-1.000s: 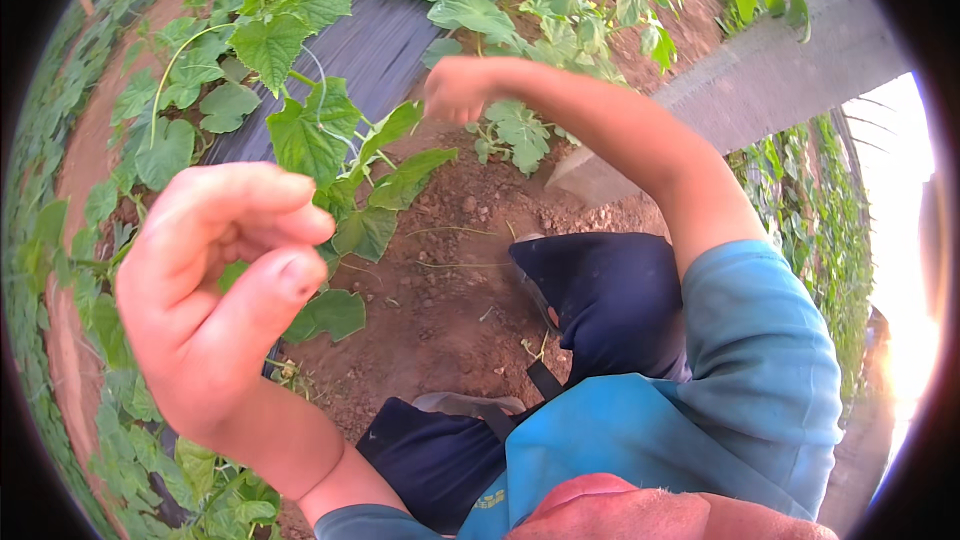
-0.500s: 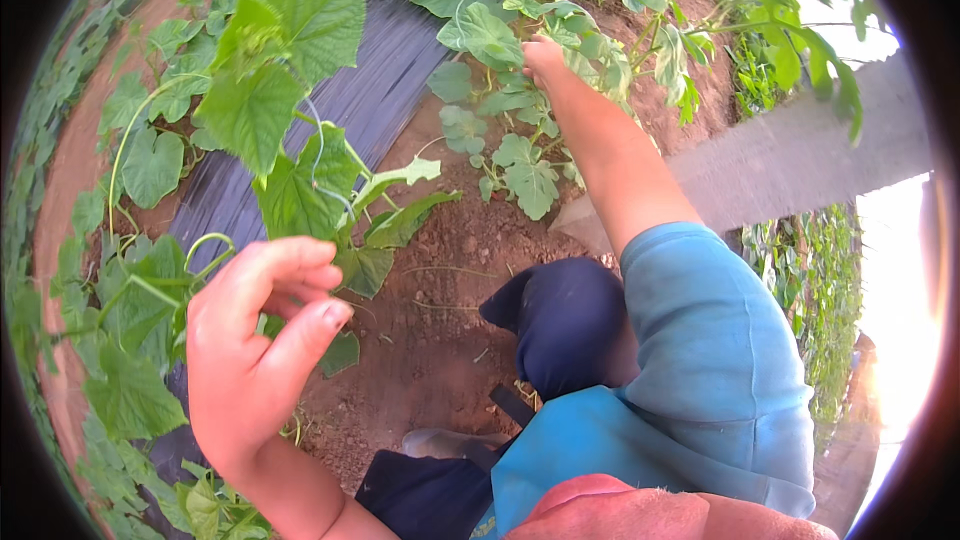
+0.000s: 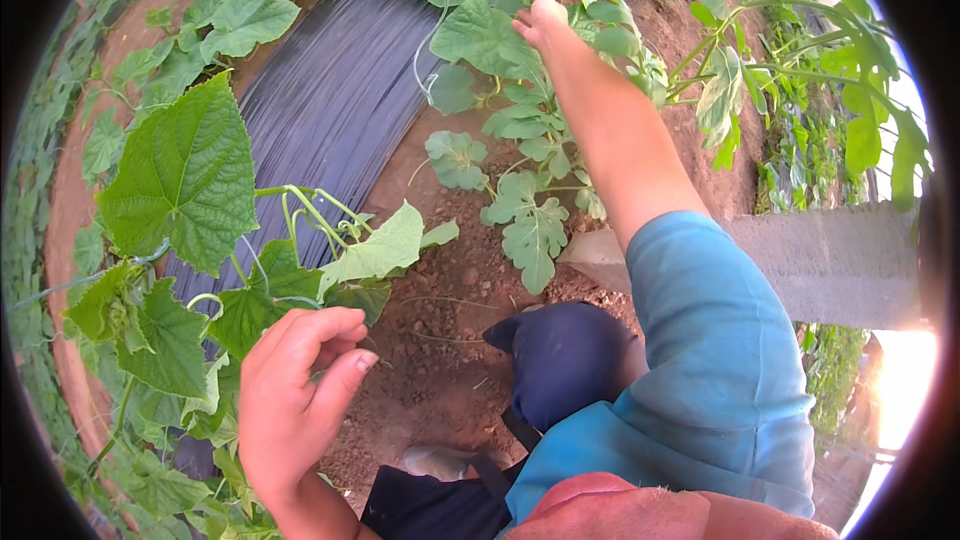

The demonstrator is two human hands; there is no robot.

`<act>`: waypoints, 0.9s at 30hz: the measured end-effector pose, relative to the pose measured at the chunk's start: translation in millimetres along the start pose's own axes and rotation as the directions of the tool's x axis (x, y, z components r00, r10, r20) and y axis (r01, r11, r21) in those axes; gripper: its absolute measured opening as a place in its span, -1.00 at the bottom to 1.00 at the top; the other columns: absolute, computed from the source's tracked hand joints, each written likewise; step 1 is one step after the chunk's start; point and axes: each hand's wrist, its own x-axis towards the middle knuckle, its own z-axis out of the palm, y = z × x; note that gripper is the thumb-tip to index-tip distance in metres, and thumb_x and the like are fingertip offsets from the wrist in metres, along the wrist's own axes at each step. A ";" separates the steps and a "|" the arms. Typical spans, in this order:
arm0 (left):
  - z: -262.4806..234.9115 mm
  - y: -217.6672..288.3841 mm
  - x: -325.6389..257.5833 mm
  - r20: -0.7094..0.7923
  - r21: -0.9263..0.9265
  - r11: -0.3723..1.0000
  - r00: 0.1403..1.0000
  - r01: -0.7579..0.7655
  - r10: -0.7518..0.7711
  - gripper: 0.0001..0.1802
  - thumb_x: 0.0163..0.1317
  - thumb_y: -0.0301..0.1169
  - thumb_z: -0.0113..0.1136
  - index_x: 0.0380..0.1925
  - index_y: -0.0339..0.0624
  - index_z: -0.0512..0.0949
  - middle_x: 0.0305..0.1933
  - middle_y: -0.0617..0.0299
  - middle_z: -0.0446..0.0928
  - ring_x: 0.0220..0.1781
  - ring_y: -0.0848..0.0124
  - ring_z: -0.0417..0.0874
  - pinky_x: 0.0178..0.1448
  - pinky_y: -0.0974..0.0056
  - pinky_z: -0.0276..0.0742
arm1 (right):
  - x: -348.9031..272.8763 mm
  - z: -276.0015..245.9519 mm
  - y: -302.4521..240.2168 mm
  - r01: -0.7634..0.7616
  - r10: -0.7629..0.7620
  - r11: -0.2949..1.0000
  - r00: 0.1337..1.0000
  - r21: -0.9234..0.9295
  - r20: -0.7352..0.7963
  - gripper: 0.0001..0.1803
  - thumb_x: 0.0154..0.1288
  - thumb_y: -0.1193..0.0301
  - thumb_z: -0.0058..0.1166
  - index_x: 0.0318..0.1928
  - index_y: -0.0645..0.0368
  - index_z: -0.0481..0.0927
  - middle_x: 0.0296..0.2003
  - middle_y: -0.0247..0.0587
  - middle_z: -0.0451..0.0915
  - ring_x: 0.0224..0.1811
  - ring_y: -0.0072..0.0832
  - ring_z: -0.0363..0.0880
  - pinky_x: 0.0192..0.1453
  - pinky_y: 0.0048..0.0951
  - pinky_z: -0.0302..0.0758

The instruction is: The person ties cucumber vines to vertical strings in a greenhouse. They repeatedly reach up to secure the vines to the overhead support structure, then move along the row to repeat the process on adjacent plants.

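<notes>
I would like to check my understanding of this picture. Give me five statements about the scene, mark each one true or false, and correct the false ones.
1. The right hand is stretched out near green leaves. True.
2. The left hand wears a glove. False: it is bare.
3. A dark sheet lies along the ground, to the left of the right arm. True.
4. The right sleeve is red. False: it is blue.
5. The left hand reaches higher in the picture than the right hand. False: the right hand is higher, near the upper edge.
</notes>
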 end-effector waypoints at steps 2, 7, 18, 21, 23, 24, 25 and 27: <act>6.3 -0.6 12.7 0.025 -0.023 1.000 0.999 -0.019 0.019 -0.66 0.13 -0.57 0.41 -0.05 -0.27 0.63 -0.23 0.13 0.67 -0.23 0.33 0.73 -0.12 0.28 0.64 | 4.1 3.4 15.6 0.179 -0.205 0.962 0.972 -0.207 -0.113 -0.52 0.48 0.18 0.16 0.25 0.22 0.56 0.14 -0.03 0.60 0.10 -0.17 0.62 0.14 -0.10 0.58; 36.9 -27.6 40.9 -0.004 -0.203 0.978 0.999 0.042 -0.044 -0.71 0.29 -0.51 0.30 0.01 -0.30 0.62 -0.08 0.16 0.68 -0.08 0.41 0.69 0.04 0.29 0.62 | -140.1 44.9 28.4 0.515 -0.530 0.829 0.848 -0.216 -0.014 -0.55 0.41 0.25 0.21 0.14 0.35 0.67 -0.05 -0.07 0.76 -0.09 -0.41 0.71 0.04 -0.41 0.58; 89.4 -85.1 113.8 -0.128 -0.092 0.991 0.986 0.092 -0.104 -0.58 0.40 -0.36 0.19 0.19 -0.35 0.55 0.20 -0.10 0.63 0.22 0.10 0.67 0.31 0.12 0.54 | -298.9 -59.7 37.2 0.586 -0.478 0.720 0.807 -0.373 0.346 -0.53 0.40 0.28 0.23 0.21 0.32 0.63 -0.20 -0.25 0.73 -0.22 -0.62 0.62 -0.13 -0.48 0.57; 90.6 -72.6 126.1 -0.127 -0.068 0.995 0.988 0.078 -0.086 -0.57 0.41 -0.35 0.17 0.21 -0.34 0.54 0.22 -0.11 0.61 0.26 0.08 0.65 0.32 0.10 0.53 | -307.0 -87.4 44.5 0.554 -0.411 0.675 0.831 -0.487 0.374 -0.55 0.38 0.32 0.25 0.20 0.28 0.64 -0.21 -0.19 0.71 -0.21 -0.58 0.62 -0.08 -0.45 0.59; 95.3 -64.2 132.7 -0.137 -0.081 0.995 0.988 0.064 -0.074 -0.58 0.41 -0.35 0.16 0.20 -0.33 0.55 0.22 -0.11 0.61 0.26 0.06 0.64 0.32 0.09 0.52 | -306.6 -103.3 51.0 0.588 -0.427 0.627 0.808 -0.510 0.407 -0.55 0.37 0.28 0.23 0.18 0.27 0.64 -0.07 -0.04 0.71 -0.12 -0.35 0.68 0.04 -0.33 0.60; 97.3 -61.3 135.2 -0.137 -0.076 0.995 0.988 0.058 -0.068 -0.58 0.41 -0.35 0.16 0.20 -0.33 0.55 0.21 -0.11 0.61 0.26 0.06 0.64 0.33 0.08 0.51 | -308.0 -107.9 54.3 0.603 -0.429 0.607 0.797 -0.518 0.424 -0.55 0.37 0.27 0.22 0.16 0.27 0.64 0.00 0.04 0.71 -0.07 -0.23 0.71 0.11 -0.26 0.60; 98.7 -58.1 138.5 -0.137 -0.071 0.996 0.989 0.052 -0.062 -0.58 0.41 -0.34 0.16 0.19 -0.32 0.56 0.21 -0.12 0.61 0.25 0.05 0.63 0.33 0.08 0.51 | -308.1 -111.0 57.1 0.633 -0.457 0.587 0.774 -0.505 0.438 -0.56 0.37 0.30 0.24 0.17 0.27 0.64 -0.05 -0.02 0.70 -0.12 -0.32 0.69 0.04 -0.32 0.60; 101.7 -54.9 147.3 -0.141 -0.048 0.998 0.989 0.043 -0.049 -0.59 0.41 -0.33 0.16 0.18 -0.32 0.57 0.20 -0.12 0.61 0.25 0.03 0.63 0.33 0.07 0.51 | -308.3 -114.7 58.5 0.690 -0.512 0.542 0.724 -0.479 0.463 -0.58 0.37 0.36 0.28 0.17 0.28 0.65 -0.17 -0.14 0.69 -0.24 -0.50 0.63 -0.10 -0.43 0.59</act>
